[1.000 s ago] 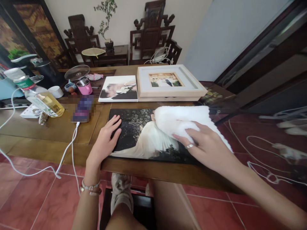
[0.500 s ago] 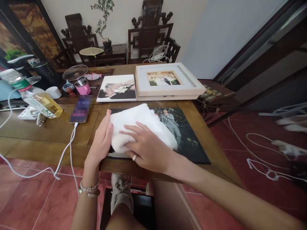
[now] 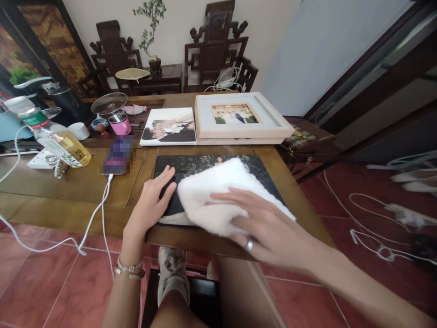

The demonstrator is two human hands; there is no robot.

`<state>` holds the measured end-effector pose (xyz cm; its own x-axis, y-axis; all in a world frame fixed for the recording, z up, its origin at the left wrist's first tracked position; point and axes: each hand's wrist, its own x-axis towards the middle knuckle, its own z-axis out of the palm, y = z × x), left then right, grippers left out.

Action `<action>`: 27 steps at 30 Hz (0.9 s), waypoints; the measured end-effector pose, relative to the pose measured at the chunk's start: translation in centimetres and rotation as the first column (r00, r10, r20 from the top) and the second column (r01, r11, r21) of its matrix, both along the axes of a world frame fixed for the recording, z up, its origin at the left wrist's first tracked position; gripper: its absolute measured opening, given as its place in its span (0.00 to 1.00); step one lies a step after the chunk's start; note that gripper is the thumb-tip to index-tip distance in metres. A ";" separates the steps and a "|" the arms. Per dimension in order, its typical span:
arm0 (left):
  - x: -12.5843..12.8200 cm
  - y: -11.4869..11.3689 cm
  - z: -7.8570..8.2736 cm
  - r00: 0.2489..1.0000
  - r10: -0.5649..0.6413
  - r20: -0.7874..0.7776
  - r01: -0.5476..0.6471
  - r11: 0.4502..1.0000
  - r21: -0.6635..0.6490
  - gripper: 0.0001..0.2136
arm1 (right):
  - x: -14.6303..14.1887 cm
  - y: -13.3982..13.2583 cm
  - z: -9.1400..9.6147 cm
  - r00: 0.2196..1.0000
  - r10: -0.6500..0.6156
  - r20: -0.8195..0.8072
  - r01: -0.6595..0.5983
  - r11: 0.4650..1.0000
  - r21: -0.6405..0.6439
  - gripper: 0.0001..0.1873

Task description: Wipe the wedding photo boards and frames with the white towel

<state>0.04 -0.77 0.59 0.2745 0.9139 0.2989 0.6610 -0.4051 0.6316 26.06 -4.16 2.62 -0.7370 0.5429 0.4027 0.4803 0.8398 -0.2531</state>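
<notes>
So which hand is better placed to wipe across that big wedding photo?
Probably the right. The right hand lies flat on the white cloth, which rests on the photo print. The left hand is pressed on the print's left edge, beside the cloth.

Soft, even daylight fills the room, brightest on the pale wall (image 3: 324, 54) at far right; the far left corner is dim. Shadows are faint and soft-edged, and the darkest lies under the near edge of the table (image 3: 68, 187). The white cloth (image 3: 211, 196) is almost blown out, and the right hand (image 3: 269, 228) is smeared by motion. Straight lines bow at the edges — the door frame (image 3: 375, 77) on the right leans. Pixelated patches mask the phone (image 3: 118, 157).
</notes>
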 end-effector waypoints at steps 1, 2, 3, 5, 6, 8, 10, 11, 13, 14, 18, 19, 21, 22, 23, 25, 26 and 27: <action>0.0 0.0 0.0 1.000 0.006 -0.017 -0.006 1.000 0.005 0.20 | 0.3 0.7 0.0 0.999 -0.050 0.002 0.050 0.999 0.004 0.11; 0.0 0.1 -0.1 1.000 0.010 -0.028 -0.010 1.000 0.011 0.20 | 0.5 1.6 -0.1 0.995 -0.095 0.002 0.095 0.995 -0.004 0.13; 0.0 0.1 -0.1 0.999 0.012 -0.032 -0.012 1.000 0.018 0.20 | 0.4 2.5 0.0 0.991 -0.135 -0.001 0.135 0.990 -0.030 0.15; 0.0 0.2 -0.2 0.999 0.012 -0.033 -0.011 0.999 0.031 0.19 | -0.3 4.5 0.3 0.975 -0.221 -0.026 0.216 0.968 -0.126 0.18; 0.0 0.2 -0.3 0.999 0.011 -0.034 -0.010 0.999 0.033 0.20 | -0.9 5.5 0.6 0.965 -0.256 -0.048 0.244 0.952 -0.184 0.19; -0.1 0.2 -0.4 0.999 0.007 -0.033 -0.006 0.999 0.035 0.20 | -2.7 7.4 1.1 0.943 -0.316 -0.103 0.275 0.916 -0.293 0.21; -0.1 0.3 -0.5 1.000 -0.002 -0.026 0.003 0.999 0.042 0.19 | -5.0 8.8 1.6 0.934 -0.317 -0.164 0.242 0.901 -0.361 0.21; -0.2 0.3 -0.5 1.000 -0.005 -0.022 0.006 0.999 0.048 0.19 | -6.1 9.4 1.8 0.941 -0.282 -0.185 0.197 0.904 -0.378 0.21; -0.1 0.4 -0.5 1.000 -0.004 -0.018 0.005 0.998 0.057 0.18 | -8.1 10.3 2.0 0.960 -0.198 -0.196 0.114 0.921 -0.373 0.19; -0.1 0.5 -0.5 1.000 -0.004 -0.017 0.005 0.998 0.058 0.18 | -8.8 10.5 2.0 0.969 -0.167 -0.180 0.094 0.929 -0.359 0.17; 0.1 0.5 -0.2 1.000 -0.021 -0.004 0.021 0.998 0.054 0.16 | -9.7 10.6 1.5 0.981 -0.173 -0.093 0.140 0.948 -0.287 0.15; 0.1 0.4 -0.1 1.000 -0.020 0.002 0.020 0.999 0.050 0.16 | -9.3 10.4 1.3 0.980 -0.183 -0.075 0.157 0.951 -0.266 0.16; 0.1 0.4 0.0 1.000 -0.008 0.012 0.007 0.999 0.041 0.16 | -7.9 9.9 1.0 0.976 -0.213 -0.038 0.200 0.955 -0.221 0.16; 0.2 0.3 0.0 1.000 -0.001 0.015 0.000 0.999 0.038 0.16 | -7.0 9.7 0.9 0.972 -0.234 -0.020 0.225 0.953 -0.203 0.16; 0.2 0.3 0.0 1.000 0.005 0.016 -0.005 0.999 0.035 0.17 | -5.9 9.5 0.7 0.966 -0.260 -0.009 0.253 0.947 -0.197 0.17; 0.2 0.3 0.0 1.000 0.011 0.013 -0.011 0.999 0.032 0.17 | -3.4 9.0 0.5 0.947 -0.321 -0.011 0.313 0.928 -0.202 0.18; 0.2 0.3 0.0 1.000 0.010 0.012 -0.011 0.999 0.030 0.17 | -2.0 8.8 0.4 0.936 -0.351 -0.017 0.340 0.916 -0.211 0.19; 0.2 0.2 0.1 1.000 0.010 0.012 -0.010 1.000 0.029 0.17 | -0.7 8.5 0.3 0.924 -0.382 -0.024 0.368 0.903 -0.222 0.19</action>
